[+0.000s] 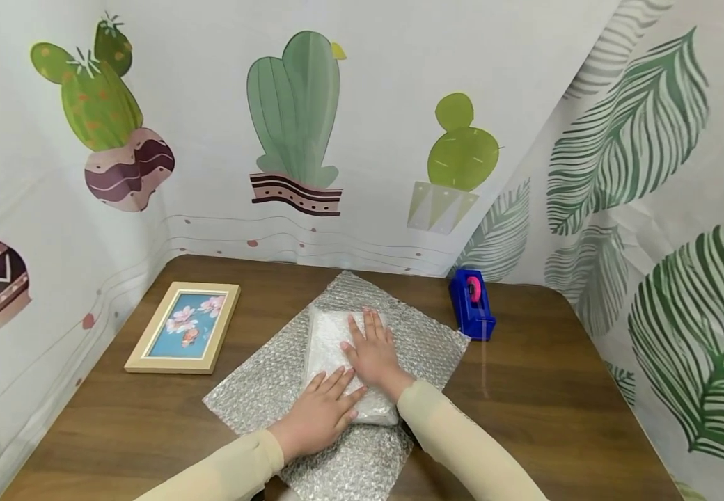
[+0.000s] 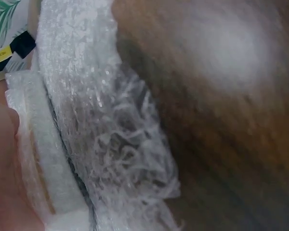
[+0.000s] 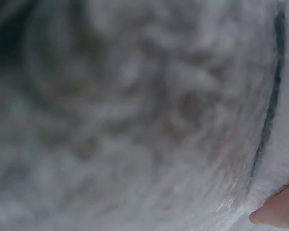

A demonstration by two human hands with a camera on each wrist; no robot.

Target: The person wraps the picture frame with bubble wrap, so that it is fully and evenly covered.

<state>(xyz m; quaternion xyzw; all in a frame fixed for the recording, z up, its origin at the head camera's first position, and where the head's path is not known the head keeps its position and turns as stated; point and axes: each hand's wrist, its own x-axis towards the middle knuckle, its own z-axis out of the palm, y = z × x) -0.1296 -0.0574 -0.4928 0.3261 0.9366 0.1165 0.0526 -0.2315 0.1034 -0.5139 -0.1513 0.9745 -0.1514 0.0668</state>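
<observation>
A flat rectangular package [image 1: 327, 341] wrapped in bubble wrap lies on a larger sheet of bubble wrap [image 1: 255, 390], which is turned cornerwise on the table. My left hand [image 1: 318, 417] rests on the package's near left part, fingers spread and straight. Farther up, my right hand [image 1: 374, 355] lies flat on its upper right part, fingers extended. In the left wrist view the package [image 2: 58, 163] shows a tan strip through its wrapped side. The right wrist view is mostly blurred bubble wrap [image 3: 135, 159], with a fingertip [image 3: 279, 209] at the lower right.
To the left, a picture frame [image 1: 227, 327] with a pale wooden border and a flower print lies on the brown table [image 1: 544, 390]. A blue tape dispenser [image 1: 475, 316] with a pink core stands at the back right. Patterned cloth [image 1: 374, 139] hangs behind the table.
</observation>
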